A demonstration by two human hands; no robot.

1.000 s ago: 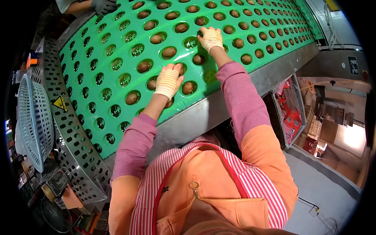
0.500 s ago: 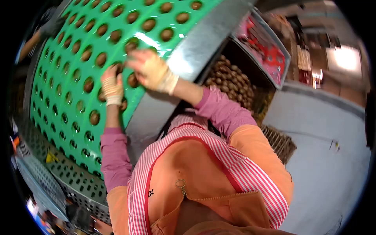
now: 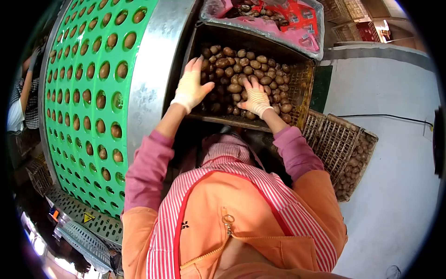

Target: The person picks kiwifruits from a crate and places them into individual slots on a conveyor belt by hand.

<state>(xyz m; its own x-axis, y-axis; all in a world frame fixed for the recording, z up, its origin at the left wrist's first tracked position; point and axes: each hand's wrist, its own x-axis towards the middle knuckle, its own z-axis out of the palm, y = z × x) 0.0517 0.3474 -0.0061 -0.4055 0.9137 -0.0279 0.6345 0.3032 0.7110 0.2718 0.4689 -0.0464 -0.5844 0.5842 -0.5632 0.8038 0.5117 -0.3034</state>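
CAUTION: The brown eggs (image 3: 265, 80) lie piled against each other in the crate (image 3: 304, 100). Your right hand (image 3: 255, 98) is inside the crate with fingers spread over the pile; whether they grip an egg cannot be told. Pressing down could crack shells; a loose hold could drop an egg over the crate's near rim. Your left hand (image 3: 189, 88) is at the crate's left end, fingers close together, thumb apart; knuckles could scrape its wall. Difference: 0.5 s earlier, your 2 hands were over the green pocketed belt (image 3: 114, 58), left of the crate.
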